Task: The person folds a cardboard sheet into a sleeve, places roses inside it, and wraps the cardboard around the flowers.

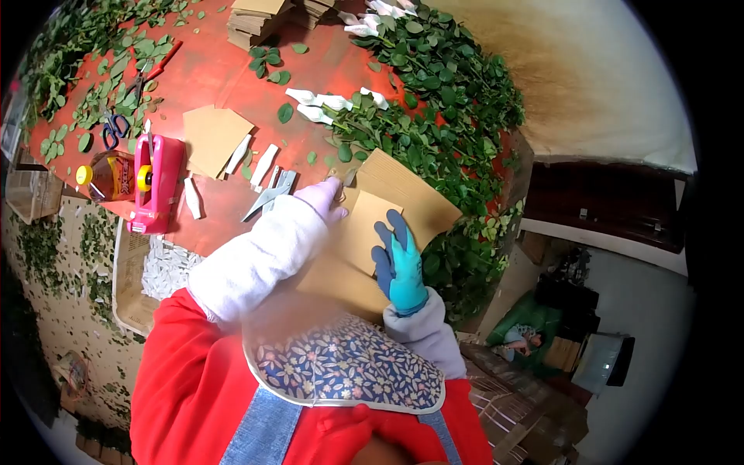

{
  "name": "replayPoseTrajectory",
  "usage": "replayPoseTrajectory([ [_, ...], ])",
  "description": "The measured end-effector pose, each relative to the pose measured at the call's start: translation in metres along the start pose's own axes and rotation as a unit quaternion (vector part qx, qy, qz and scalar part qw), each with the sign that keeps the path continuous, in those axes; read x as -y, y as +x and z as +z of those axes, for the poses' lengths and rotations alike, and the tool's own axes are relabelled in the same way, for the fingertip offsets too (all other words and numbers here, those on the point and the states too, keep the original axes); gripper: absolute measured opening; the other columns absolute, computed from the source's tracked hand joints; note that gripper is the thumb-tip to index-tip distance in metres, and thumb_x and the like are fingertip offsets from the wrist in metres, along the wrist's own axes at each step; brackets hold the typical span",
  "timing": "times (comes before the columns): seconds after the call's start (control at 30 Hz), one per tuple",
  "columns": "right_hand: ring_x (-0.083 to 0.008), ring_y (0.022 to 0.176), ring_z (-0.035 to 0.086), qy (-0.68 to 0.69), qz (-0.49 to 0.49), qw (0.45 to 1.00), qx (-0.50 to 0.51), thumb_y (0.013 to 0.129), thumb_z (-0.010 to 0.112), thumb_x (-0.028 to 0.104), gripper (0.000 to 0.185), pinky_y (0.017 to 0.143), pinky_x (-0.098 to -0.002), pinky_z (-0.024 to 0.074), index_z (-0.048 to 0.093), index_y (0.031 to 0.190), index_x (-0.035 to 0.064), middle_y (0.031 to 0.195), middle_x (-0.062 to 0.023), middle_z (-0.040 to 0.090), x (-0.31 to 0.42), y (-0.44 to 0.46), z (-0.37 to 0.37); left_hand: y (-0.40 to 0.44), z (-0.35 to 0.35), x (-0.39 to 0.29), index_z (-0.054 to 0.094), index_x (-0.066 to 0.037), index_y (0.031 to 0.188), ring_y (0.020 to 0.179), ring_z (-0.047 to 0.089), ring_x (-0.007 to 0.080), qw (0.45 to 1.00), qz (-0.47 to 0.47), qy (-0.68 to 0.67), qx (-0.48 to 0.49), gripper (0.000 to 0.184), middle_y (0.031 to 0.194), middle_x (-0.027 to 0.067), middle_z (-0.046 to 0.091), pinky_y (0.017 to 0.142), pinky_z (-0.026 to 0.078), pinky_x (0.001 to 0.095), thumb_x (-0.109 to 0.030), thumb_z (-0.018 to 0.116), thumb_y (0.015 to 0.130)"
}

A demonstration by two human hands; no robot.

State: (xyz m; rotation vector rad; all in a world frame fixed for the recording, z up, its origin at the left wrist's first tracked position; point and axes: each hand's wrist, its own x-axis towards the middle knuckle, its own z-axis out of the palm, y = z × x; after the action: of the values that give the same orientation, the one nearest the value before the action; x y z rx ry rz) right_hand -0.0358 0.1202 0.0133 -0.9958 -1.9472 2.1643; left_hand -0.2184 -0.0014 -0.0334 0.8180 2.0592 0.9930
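Note:
My left hand [322, 198], in a pale lilac glove, has its fingers bent together at the upper left edge of the brown cardboard sheet [411, 190]. What they hold is hidden. A small tan card [372, 213] lies on this sheet. My right hand [404, 267], in a teal glove with dark-coated fingers, rests on the card and sheet with its fingers stretched out. Just left of my left hand lies a grey plier-like stapler [271, 194]. Beyond the sheet are rose stems with green leaves [387, 128], their heads in white sleeves [314, 105].
The red table [225, 70] carries tan cards [213, 139], a pink tape dispenser [157, 182], a yellow-capped bottle [108, 177], scissors [116, 130] and red-handled pruners [159, 66]. A cardboard stack [260, 22] stands at the back. A bin of white pieces [128, 271] is at lower left.

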Motion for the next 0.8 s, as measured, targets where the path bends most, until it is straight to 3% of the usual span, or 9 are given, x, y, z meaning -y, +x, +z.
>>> replayPoseTrajectory([
  [0.13, -0.0175, 0.128, 0.043, -0.107, -0.067, 0.992, 0.005, 0.092, 0.049, -0.003, 0.055, 0.086, -0.0256, 0.0446, 0.03, 0.142, 0.0033, 0.142, -0.0094, 0.037, 0.0, 0.011, 0.005, 0.0, -0.003, -0.004, 0.052, -0.003, 0.1, 0.081, 0.063, 0.0327, 1.0, -0.003, 0.004, 0.009, 0.033, 0.083, 0.0152, 0.064, 0.072, 0.049, 0.0397, -0.023, 0.071, 0.081],
  [0.23, -0.0202, 0.123, 0.048, 0.153, 0.146, 0.973, -0.093, 0.083, 0.059, -0.008, 0.064, 0.087, -0.0286, 0.046, 0.031, 0.14, 0.0004, 0.14, -0.016, 0.038, 0.005, 0.018, 0.008, -0.001, -0.005, -0.01, 0.052, -0.003, 0.1, 0.079, 0.063, 0.0317, 1.0, -0.007, 0.012, 0.008, 0.033, 0.082, 0.015, 0.064, 0.071, 0.049, 0.0393, -0.022, 0.071, 0.081],
  [0.27, -0.0253, 0.118, 0.051, -0.161, -0.023, 0.986, -0.049, 0.084, 0.062, 0.003, 0.059, 0.087, -0.031, 0.0464, 0.034, 0.137, -0.0014, 0.135, -0.018, 0.044, 0.001, 0.02, 0.006, 0.0, -0.005, -0.01, 0.052, -0.003, 0.1, 0.079, 0.063, 0.0317, 1.0, -0.005, 0.016, 0.012, 0.033, 0.082, 0.015, 0.064, 0.071, 0.049, 0.0393, -0.022, 0.071, 0.081],
  [0.3, -0.0304, 0.113, 0.054, -0.454, -0.187, 0.871, -0.001, 0.085, 0.065, 0.014, 0.058, 0.087, -0.0334, 0.0469, 0.038, 0.133, -0.0031, 0.13, -0.02, 0.049, -0.002, 0.02, 0.006, 0.001, -0.005, -0.009, 0.052, -0.003, 0.099, 0.077, 0.063, 0.0305, 1.0, -0.009, 0.012, 0.018, 0.034, 0.081, 0.0147, 0.064, 0.07, 0.05, 0.0383, -0.022, 0.071, 0.081],
  [0.43, -0.0361, 0.109, 0.055, -0.436, -0.157, 0.886, -0.022, 0.08, 0.07, 0.02, 0.056, 0.087, -0.0391, 0.0475, 0.045, 0.124, -0.0046, 0.126, -0.0201, 0.053, 0.004, 0.021, 0.01, -0.009, -0.011, -0.001, 0.052, -0.002, 0.099, 0.07, 0.061, 0.0249, 0.999, -0.011, -0.045, 0.004, 0.034, 0.078, 0.0131, 0.062, 0.066, 0.05, 0.0345, -0.021, 0.073, 0.08],
  [0.57, -0.0331, 0.103, 0.054, -0.63, -0.19, 0.753, -0.009, 0.076, 0.07, 0.035, 0.047, 0.084, -0.0435, 0.0453, 0.059, 0.112, 0.0054, 0.125, -0.0138, 0.053, 0.028, 0.026, 0.005, -0.045, -0.03, -0.019, 0.055, -0.002, 0.101, 0.068, 0.061, 0.0217, 0.985, -0.038, -0.145, 0.085, 0.026, 0.077, 0.0096, 0.062, 0.066, 0.05, 0.0336, -0.014, 0.069, 0.083],
  [0.63, -0.0352, 0.104, 0.051, -0.622, -0.17, 0.764, 0.025, 0.078, 0.067, 0.038, 0.051, 0.084, -0.0451, 0.0441, 0.056, 0.117, 0.0063, 0.127, -0.0144, 0.05, 0.026, 0.03, -0.003, -0.059, -0.025, -0.029, 0.06, -0.002, 0.105, 0.082, 0.066, 0.0193, 0.994, 0.09, 0.0, 0.065, 0.023, 0.09, 0.0111, 0.068, 0.075, 0.052, 0.0296, -0.008, 0.066, 0.084],
  [0.73, -0.0352, 0.105, 0.05, -0.628, -0.164, 0.76, 0.021, 0.079, 0.065, 0.039, 0.054, 0.084, -0.0457, 0.0441, 0.052, 0.12, 0.0068, 0.128, -0.0157, 0.048, 0.015, 0.032, -0.008, -0.056, -0.003, 0.012, 0.063, -0.002, 0.101, 0.088, 0.065, 0.0171, 0.957, 0.208, 0.094, 0.18, 0.017, 0.095, 0.0097, 0.069, 0.081, 0.051, 0.0278, -0.007, 0.065, 0.085],
  [0.8, -0.0338, 0.102, 0.051, -0.627, -0.137, 0.766, 0.026, 0.078, 0.066, 0.038, 0.05, 0.082, -0.0454, 0.0445, 0.053, 0.115, 0.0068, 0.121, -0.015, 0.049, 0.022, 0.031, -0.006, -0.048, -0.009, 0.012, 0.065, -0.002, 0.097, 0.093, 0.064, 0.0169, 0.948, 0.143, -0.07, 0.276, 0.012, 0.099, 0.0091, 0.068, 0.084, 0.05, 0.0279, -0.004, 0.064, 0.085],
])
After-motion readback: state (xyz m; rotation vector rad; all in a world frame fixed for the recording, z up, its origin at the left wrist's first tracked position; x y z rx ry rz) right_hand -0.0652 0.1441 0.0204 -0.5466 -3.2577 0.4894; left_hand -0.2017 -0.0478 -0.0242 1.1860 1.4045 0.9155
